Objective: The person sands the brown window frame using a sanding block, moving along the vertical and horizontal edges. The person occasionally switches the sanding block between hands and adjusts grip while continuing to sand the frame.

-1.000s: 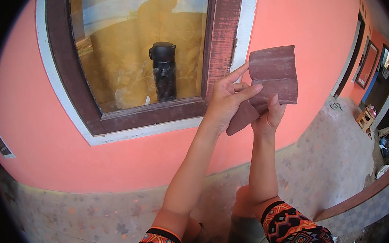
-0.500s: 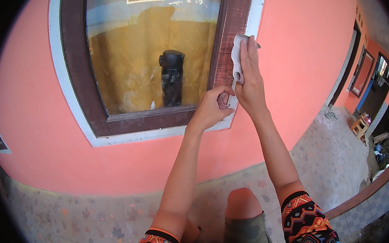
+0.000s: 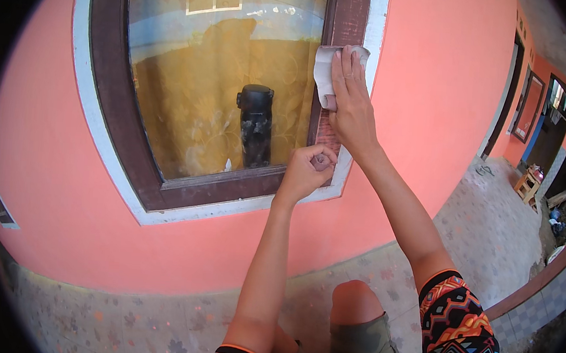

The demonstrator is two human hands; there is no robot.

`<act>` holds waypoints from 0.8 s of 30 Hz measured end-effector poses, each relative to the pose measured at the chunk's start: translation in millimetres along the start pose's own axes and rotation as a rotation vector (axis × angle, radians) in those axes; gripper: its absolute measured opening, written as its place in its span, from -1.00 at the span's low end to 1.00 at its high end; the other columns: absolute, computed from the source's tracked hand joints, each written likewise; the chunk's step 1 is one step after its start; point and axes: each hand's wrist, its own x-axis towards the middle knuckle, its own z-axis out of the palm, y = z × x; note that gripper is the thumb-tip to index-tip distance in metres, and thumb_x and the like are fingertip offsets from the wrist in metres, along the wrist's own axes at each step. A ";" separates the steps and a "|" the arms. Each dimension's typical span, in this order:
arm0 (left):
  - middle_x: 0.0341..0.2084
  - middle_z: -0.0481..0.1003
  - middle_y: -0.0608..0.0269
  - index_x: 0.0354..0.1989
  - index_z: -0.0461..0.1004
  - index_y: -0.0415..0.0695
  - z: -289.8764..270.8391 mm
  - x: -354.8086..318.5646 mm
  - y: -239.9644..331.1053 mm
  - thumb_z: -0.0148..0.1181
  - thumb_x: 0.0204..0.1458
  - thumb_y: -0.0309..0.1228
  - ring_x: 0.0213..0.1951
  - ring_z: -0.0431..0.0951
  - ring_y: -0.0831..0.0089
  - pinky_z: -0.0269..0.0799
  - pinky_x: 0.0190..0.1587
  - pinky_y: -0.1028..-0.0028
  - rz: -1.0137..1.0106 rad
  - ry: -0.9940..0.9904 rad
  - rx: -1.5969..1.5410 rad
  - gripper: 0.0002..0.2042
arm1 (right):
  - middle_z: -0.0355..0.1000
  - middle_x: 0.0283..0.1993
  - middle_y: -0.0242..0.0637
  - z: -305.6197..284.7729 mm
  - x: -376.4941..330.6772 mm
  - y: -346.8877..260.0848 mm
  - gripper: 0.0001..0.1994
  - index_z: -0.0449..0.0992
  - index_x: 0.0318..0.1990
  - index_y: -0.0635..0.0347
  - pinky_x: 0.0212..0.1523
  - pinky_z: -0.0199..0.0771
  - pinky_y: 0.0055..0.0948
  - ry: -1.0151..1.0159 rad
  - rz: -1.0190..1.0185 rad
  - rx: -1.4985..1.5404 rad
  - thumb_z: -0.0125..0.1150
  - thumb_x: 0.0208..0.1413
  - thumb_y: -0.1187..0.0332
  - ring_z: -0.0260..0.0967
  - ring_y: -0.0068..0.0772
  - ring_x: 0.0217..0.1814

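My right hand [image 3: 349, 96] presses a folded sheet of sandpaper [image 3: 324, 74] flat against the right upright of a dark brown wooden window frame [image 3: 346, 17]; the pale back of the sheet shows at my fingertips. My left hand [image 3: 306, 171] is curled shut at the lower right corner of the frame, holding a small folded piece of sandpaper [image 3: 324, 163] between thumb and fingers. Below my right palm the frame looks scuffed and lighter.
A black insulated bottle [image 3: 256, 125] stands on the sill in front of the glass with a yellow curtain behind. The wall is salmon pink with a white window border. Patterned tile floor lies below; doorways and a small wooden stool [image 3: 526, 185] are at the far right.
A second ago both hands held the sandpaper sheet in the air, away from the window. Now it is folded and pressed on the frame's right upright, and my left hand sits lower at the corner.
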 end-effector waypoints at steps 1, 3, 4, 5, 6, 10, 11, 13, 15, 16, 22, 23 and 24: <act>-0.55 0.40 0.51 -0.31 0.64 -0.22 0.7 -0.7 -1.0 0.37 -0.02 -0.67 -0.44 0.33 0.70 0.31 -0.33 0.55 0.002 0.005 -0.001 -0.88 | -0.06 0.73 0.20 -1.2 3.2 0.8 -0.12 0.05 0.63 0.38 0.69 0.08 0.18 0.008 0.002 -0.002 0.34 0.16 0.58 -0.08 0.34 0.74; -0.57 0.35 0.52 -0.31 0.64 -0.22 1.2 -0.5 -2.3 0.36 -0.02 -0.68 -0.45 0.31 0.70 0.29 -0.35 0.56 0.007 0.005 0.002 -0.88 | -0.05 0.72 0.23 -1.0 24.1 9.3 -0.15 0.05 0.62 0.40 0.70 0.03 0.18 0.033 -0.017 -0.003 0.31 0.21 0.54 -0.09 0.35 0.74; -0.57 0.34 0.53 -0.31 0.64 -0.22 1.2 -0.4 -2.6 0.36 -0.01 -0.68 -0.45 0.29 0.71 0.27 -0.36 0.56 0.012 -0.002 0.007 -0.88 | -0.05 0.71 0.24 -1.3 35.5 14.6 -0.17 0.05 0.62 0.42 0.70 0.01 0.18 0.044 -0.017 -0.004 0.30 0.23 0.53 -0.09 0.35 0.74; -0.57 0.32 0.54 -0.31 0.64 -0.22 0.9 -0.1 -2.7 0.36 -0.01 -0.67 -0.46 0.28 0.71 0.26 -0.37 0.56 0.018 -0.009 0.011 -0.88 | -0.05 0.71 0.24 -1.8 44.7 18.9 -0.18 0.05 0.62 0.42 0.71 0.00 0.17 0.070 -0.031 0.006 0.28 0.25 0.51 -0.10 0.35 0.74; -0.58 0.32 0.54 -0.31 0.63 -0.22 0.7 -0.5 -2.5 0.36 -0.01 -0.67 -0.46 0.28 0.71 0.26 -0.37 0.56 -0.024 -0.016 0.001 -0.88 | -0.05 0.71 0.24 -1.9 52.0 23.0 -0.20 0.05 0.62 0.42 0.71 -0.02 0.17 0.093 -0.047 0.017 0.27 0.28 0.49 -0.10 0.35 0.74; -0.59 0.31 0.54 -0.32 0.63 -0.22 0.4 -1.1 -0.9 0.35 0.00 -0.67 -0.47 0.27 0.71 0.25 -0.37 0.57 -0.078 -0.021 -0.019 -0.89 | -0.01 0.71 0.17 -4.1 38.6 22.4 -0.24 0.10 0.60 0.40 0.69 0.11 0.07 0.055 0.005 0.009 0.28 0.31 0.45 -0.05 0.24 0.74; -0.59 0.31 0.54 -0.32 0.63 -0.22 0.5 -1.0 -0.4 0.35 0.00 -0.67 -0.47 0.26 0.71 0.25 -0.37 0.57 -0.059 -0.015 -0.017 -0.90 | 0.01 0.71 0.15 -4.1 29.7 19.8 -0.25 0.12 0.59 0.38 0.68 0.16 0.05 0.051 0.007 0.009 0.29 0.31 0.44 -0.02 0.21 0.74; -0.59 0.31 0.53 -0.33 0.63 -0.22 0.9 -1.1 0.2 0.36 0.00 -0.67 -0.48 0.26 0.70 0.24 -0.37 0.57 -0.038 -0.007 -0.012 -0.90 | 0.09 0.68 0.10 -3.7 14.9 15.8 -0.28 0.18 0.58 0.34 0.65 0.24 0.00 0.055 -0.025 -0.032 0.29 0.31 0.42 0.04 0.18 0.72; -0.59 0.32 0.53 -0.33 0.64 -0.21 0.9 -1.3 0.7 0.36 0.00 -0.67 -0.48 0.26 0.70 0.24 -0.37 0.57 -0.015 -0.001 0.001 -0.90 | 0.15 0.66 0.07 -1.7 15.3 17.2 -0.30 0.23 0.56 0.31 0.63 0.30 -0.03 0.094 -0.063 -0.064 0.30 0.31 0.42 0.08 0.16 0.70; -0.59 0.32 0.52 -0.34 0.64 -0.21 0.8 -1.4 1.0 0.37 0.00 -0.66 -0.48 0.26 0.69 0.25 -0.37 0.57 -0.004 0.002 0.010 -0.90 | 0.17 0.65 0.07 -0.4 21.6 20.2 -0.31 0.24 0.55 0.30 0.62 0.31 -0.03 0.119 -0.072 -0.070 0.31 0.30 0.43 0.10 0.15 0.70; -0.60 0.31 0.52 -0.33 0.65 -0.20 0.1 -2.5 2.7 0.35 -0.03 -0.67 -0.48 0.27 0.69 0.24 -0.39 0.55 -0.049 -0.011 -0.014 -0.88 | 0.19 0.65 0.03 -1.1 73.7 42.3 -0.23 0.25 0.59 0.20 0.63 0.31 -0.04 0.222 -0.085 -0.053 0.29 0.18 0.63 0.11 0.10 0.70; -0.60 0.31 0.52 -0.33 0.65 -0.19 0.4 -3.6 2.8 0.35 -0.04 -0.67 -0.48 0.27 0.68 0.24 -0.39 0.55 -0.050 -0.008 -0.017 -0.87 | 0.19 0.64 0.04 -2.3 73.1 41.9 -0.22 0.26 0.58 0.20 0.63 0.31 -0.04 0.228 -0.101 -0.042 0.29 0.17 0.64 0.11 0.10 0.70; -0.60 0.30 0.52 -0.33 0.64 -0.19 1.1 -4.7 2.4 0.34 -0.05 -0.67 -0.48 0.27 0.68 0.23 -0.39 0.54 -0.084 -0.009 -0.018 -0.87 | 0.19 0.64 0.04 -4.5 61.5 37.0 -0.22 0.26 0.58 0.20 0.63 0.32 -0.04 0.161 -0.063 -0.039 0.30 0.17 0.64 0.11 0.10 0.70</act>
